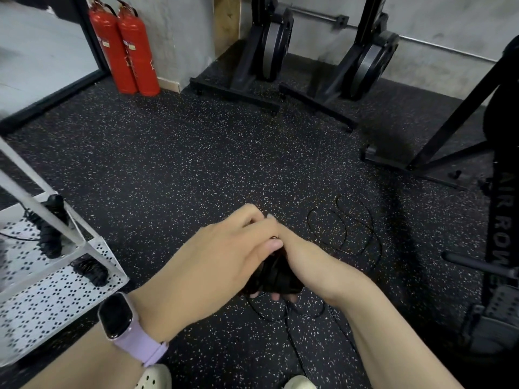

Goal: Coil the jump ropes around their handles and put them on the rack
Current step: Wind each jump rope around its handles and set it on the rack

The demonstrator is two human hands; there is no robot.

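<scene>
While the right hand (292, 248) curls around a dark bundle of handles and wound cord, its fingertips (276, 297) just showing beneath the bundle, the left hand (224, 254) lies over it with fingers bent toward the top of the bundle; whether those fingers pinch the cord or only press it I cannot tell. That bundle is the jump rope (273, 276), held between both hands above the speckled floor (182, 164). Judging from this, the coiling step is under way and unfinished: thin loose loops (345, 228) lie on the floor just beyond the right wrist, and more cord trails down between the shoes (157, 377). Next, I judge, the slack must be drawn up and wrapped on without snagging. Off to the left, the white perforated rack (56, 301) already carries dark coiled ropes (50, 234)
</scene>
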